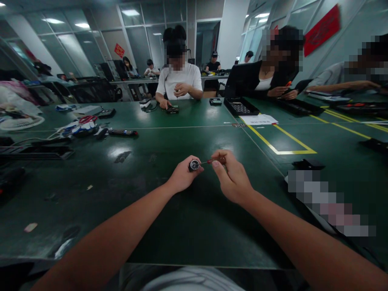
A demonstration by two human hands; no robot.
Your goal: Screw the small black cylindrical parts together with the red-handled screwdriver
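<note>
Above the green table [188, 218], my left hand [182, 178] is closed around a small round black part with a silver ring [194, 165]. My right hand [230, 178] pinches a small red-handled screwdriver [216, 161], held level with its thin tip pointing left and touching the round part. Both hands hover just above the tabletop, close together near the middle of the view.
Scissors, cables and a black pen-like tool [123, 132] lie at the left. A black tray [241, 107] and white paper [259, 119] sit beyond yellow floor-tape lines [281, 141]. People work across the table: one in white [178, 81], one in black [263, 79].
</note>
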